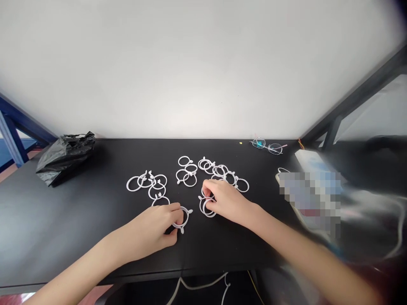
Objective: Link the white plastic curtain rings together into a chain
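Note:
Many white rings with small clips lie in loose groups on the black table. My left hand (pixel 160 224) is at the near middle, fingers curled over white rings (pixel 187 219) that stick out past its fingertips. To its right, my right hand (pixel 222 199) reaches in with thumb and index finger bent around another pair of rings (pixel 203 206). Behind my left hand lies a left group of rings (pixel 157 192). Farther back sit a middle group (pixel 190 179) and a right group (pixel 229 178), the latter partly hidden by my right hand.
A black plastic bag (pixel 68 156) lies at the table's back left. Eyeglasses (pixel 267 146) rest at the back right. A white power strip (pixel 313 163) and a blurred-out phone-like object with cables lie on the right. Cables hang below the table's front edge (pixel 143 277).

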